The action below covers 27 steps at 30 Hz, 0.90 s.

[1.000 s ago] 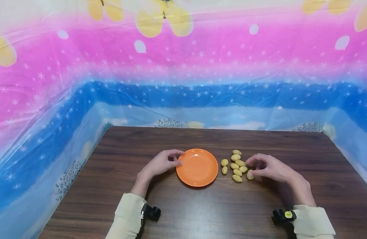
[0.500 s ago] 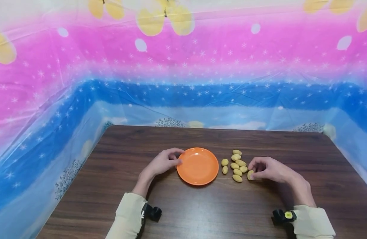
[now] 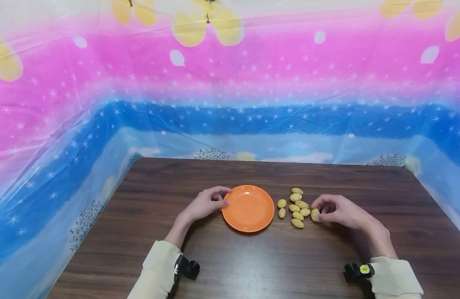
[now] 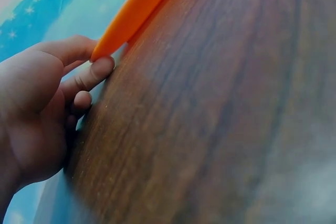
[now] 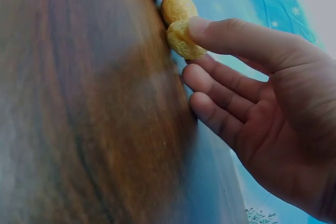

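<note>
An orange round plate [image 3: 248, 209] lies on the table, and my left hand [image 3: 201, 203] grips its left rim. In the left wrist view, the plate's edge [image 4: 131, 17] sits between the thumb and a finger. To the right of the plate is a loose group of yellow, wrinkled, oval fruit-like pieces [image 3: 296, 197]. With thumb and fingertips, my right hand [image 3: 340, 211] pinches the rightmost oval piece [image 3: 314, 214], close beside the group. The right wrist view shows the thumb on this piece [image 5: 182, 40], with other pieces behind it and the remaining fingers loosely bent.
Two oval pieces [image 3: 281, 203] lie apart from the others, nearer the plate. A dark wood-grain table [image 3: 230, 261] bears everything. Behind it and along both sides hangs a pink and blue patterned cloth [image 3: 230, 91].
My right fingers have closed in around the rightmost oval piece, which has shifted slightly away from me. My left hand stays at the plate's rim.
</note>
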Available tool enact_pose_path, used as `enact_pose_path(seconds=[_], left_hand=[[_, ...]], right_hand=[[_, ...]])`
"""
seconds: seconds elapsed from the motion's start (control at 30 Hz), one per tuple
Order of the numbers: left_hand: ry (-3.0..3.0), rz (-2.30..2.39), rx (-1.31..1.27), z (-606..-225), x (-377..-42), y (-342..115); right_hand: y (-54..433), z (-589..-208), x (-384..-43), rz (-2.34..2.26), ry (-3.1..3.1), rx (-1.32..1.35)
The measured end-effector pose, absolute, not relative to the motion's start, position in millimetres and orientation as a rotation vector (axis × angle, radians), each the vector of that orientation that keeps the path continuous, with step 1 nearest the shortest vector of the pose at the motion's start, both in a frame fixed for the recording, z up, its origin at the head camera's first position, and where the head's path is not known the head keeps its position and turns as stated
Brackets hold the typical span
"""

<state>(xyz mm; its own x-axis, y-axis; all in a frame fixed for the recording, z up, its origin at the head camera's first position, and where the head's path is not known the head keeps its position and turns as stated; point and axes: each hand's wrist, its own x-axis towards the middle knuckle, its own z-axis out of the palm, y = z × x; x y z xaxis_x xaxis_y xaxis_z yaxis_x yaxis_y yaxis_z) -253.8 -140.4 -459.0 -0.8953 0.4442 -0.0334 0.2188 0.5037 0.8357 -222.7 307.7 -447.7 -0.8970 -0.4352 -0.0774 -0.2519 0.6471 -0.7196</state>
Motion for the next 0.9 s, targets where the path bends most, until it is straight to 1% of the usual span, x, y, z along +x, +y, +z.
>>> enact_pose_path(seconds=[0.4,0.9], left_hand=[[2.498,1.374,0.638,-461,-252,-141],[2.529,1.354,0.616,-461,-251,-142]], right_hand=[[305,-444,-220,-1.048,2.733,-0.564],[280,-433,-225,-1.071,2.803,-0.661]])
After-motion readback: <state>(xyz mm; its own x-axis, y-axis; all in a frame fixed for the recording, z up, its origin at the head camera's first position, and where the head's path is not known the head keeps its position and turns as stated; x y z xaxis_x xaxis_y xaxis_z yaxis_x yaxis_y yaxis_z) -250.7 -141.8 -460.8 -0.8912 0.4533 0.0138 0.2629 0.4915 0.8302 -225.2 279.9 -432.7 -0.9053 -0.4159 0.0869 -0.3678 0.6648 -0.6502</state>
